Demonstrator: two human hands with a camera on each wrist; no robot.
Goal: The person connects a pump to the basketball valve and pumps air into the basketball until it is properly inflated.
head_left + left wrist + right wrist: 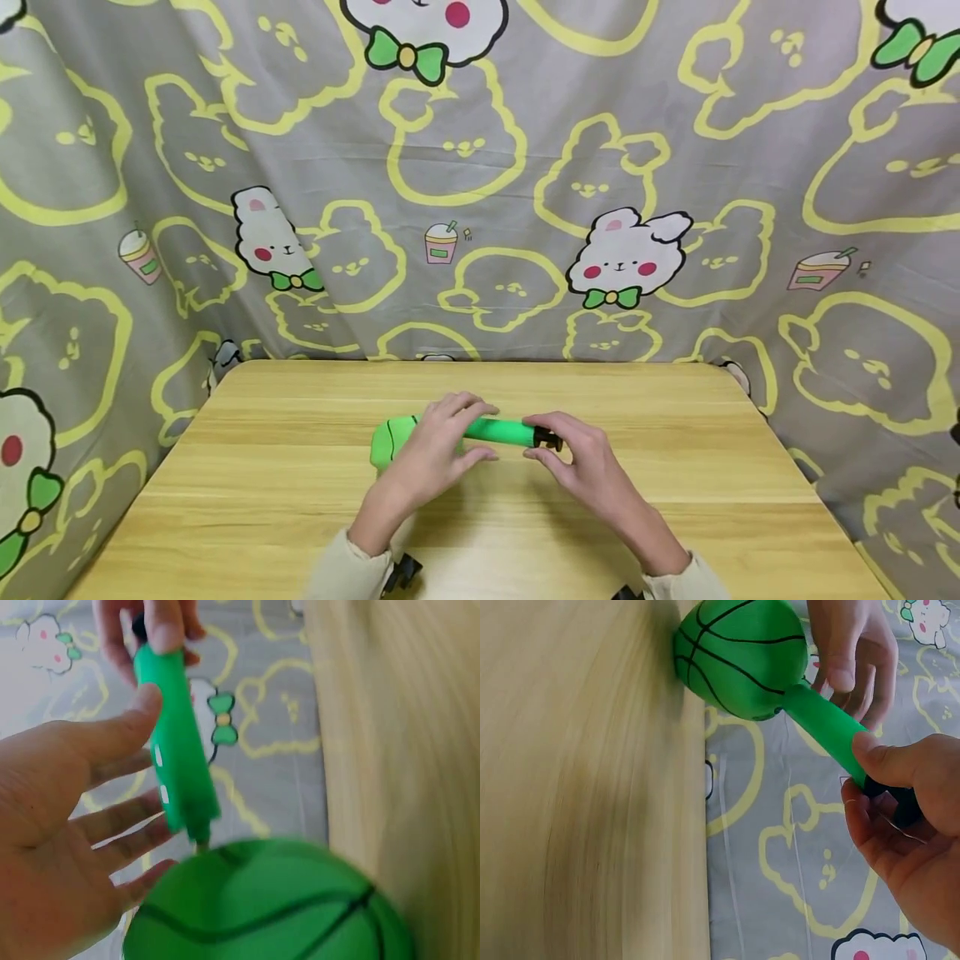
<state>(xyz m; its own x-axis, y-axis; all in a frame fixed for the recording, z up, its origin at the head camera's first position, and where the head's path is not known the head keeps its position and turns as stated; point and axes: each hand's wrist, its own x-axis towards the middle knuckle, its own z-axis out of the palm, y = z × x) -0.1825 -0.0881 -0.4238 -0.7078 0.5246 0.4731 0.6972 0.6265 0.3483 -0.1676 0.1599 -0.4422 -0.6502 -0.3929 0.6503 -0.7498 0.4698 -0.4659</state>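
A green ball with black basketball lines [392,442] is on the left, partly hidden by the left hand in the head view. A green hand pump [501,431] points into it, its thin tip meeting the ball's surface in the left wrist view. My left hand [429,446] is spread loosely around the pump's ball end, with straight fingers [124,821] alongside the barrel and thumb apart from them. At the other end my right hand [588,462] pinches the barrel between thumb and fingers, next to the black handle [907,808].
Under the hands is a light wooden table [262,500]. A grey curtain [495,225] with yellow outlines and white bunnies hangs behind it and on both sides. Black straps or mounts [402,573] show at the sleeve cuffs.
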